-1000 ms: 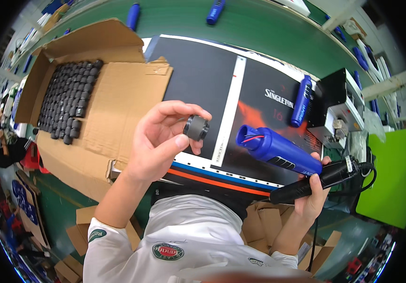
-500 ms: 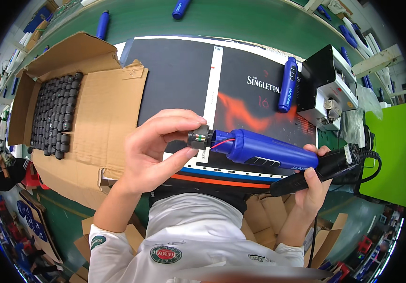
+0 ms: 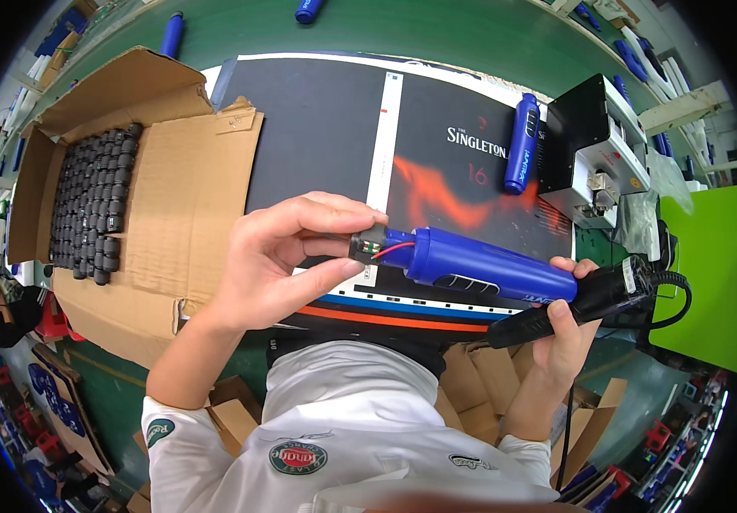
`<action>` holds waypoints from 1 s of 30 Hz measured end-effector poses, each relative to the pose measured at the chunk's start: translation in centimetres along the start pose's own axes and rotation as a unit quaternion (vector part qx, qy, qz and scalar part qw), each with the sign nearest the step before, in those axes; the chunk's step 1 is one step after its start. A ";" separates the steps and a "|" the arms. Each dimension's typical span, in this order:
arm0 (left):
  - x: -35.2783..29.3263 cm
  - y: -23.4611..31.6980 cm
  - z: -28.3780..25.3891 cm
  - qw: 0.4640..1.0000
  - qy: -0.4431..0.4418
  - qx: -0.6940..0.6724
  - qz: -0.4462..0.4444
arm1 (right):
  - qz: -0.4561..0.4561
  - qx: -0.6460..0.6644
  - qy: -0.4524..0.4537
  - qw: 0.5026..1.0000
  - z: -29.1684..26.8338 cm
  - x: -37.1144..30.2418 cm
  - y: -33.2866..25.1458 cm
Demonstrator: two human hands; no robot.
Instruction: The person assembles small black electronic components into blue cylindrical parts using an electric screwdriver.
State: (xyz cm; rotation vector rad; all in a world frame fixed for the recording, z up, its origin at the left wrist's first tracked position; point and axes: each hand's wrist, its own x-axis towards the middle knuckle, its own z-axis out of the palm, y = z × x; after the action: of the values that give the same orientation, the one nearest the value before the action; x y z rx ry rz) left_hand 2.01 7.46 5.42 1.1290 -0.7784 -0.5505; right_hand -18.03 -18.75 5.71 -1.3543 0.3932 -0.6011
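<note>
My left hand (image 3: 270, 256) pinches a small black end cap (image 3: 367, 246) between thumb and fingers. Small metal and green parts show in the cap's opening. The cap meets the narrow neck of a blue tubular housing (image 3: 492, 267); whether it is seated there I cannot tell. A red wire (image 3: 396, 248) runs from the cap to the housing. At the housing's other end, my right hand (image 3: 567, 338) is closed round it, and also holds a black corded power tool (image 3: 612, 297) against it. The tool's tip points back toward my body; part of its grip is hidden by my fingers.
An open cardboard box (image 3: 189, 171) at left holds rows of black caps (image 3: 94, 205). Another blue housing (image 3: 522, 145) lies on the black printed mat (image 3: 317, 128), beside a black-and-white machine (image 3: 595, 154). A bright green panel (image 3: 706, 282) stands at right; cardboard boxes (image 3: 484, 385) sit below.
My left hand has moved the black cap slightly right, and the gap to the blue housing's neck has narrowed. The right hand keeps its grip on the housing and tool.
</note>
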 end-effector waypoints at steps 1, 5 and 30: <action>0.1 0.0 0.0 1.000 -0.002 -0.004 -0.014 | -0.003 -0.004 0.002 1.000 0.0 -0.1 -0.2; 0.6 0.3 0.2 0.999 -0.018 -0.013 -0.047 | -0.038 -0.014 0.002 0.999 0.1 -0.3 -1.7; 4.9 0.1 1.1 0.995 -0.004 -0.082 -0.058 | -0.238 -0.087 0.043 0.966 3.9 5.3 -7.8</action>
State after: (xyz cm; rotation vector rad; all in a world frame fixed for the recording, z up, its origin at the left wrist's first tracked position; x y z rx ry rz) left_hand 4.22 3.28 7.04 1.0239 -0.6647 -0.7033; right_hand -12.89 -19.73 14.53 -1.6081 0.1892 -1.0454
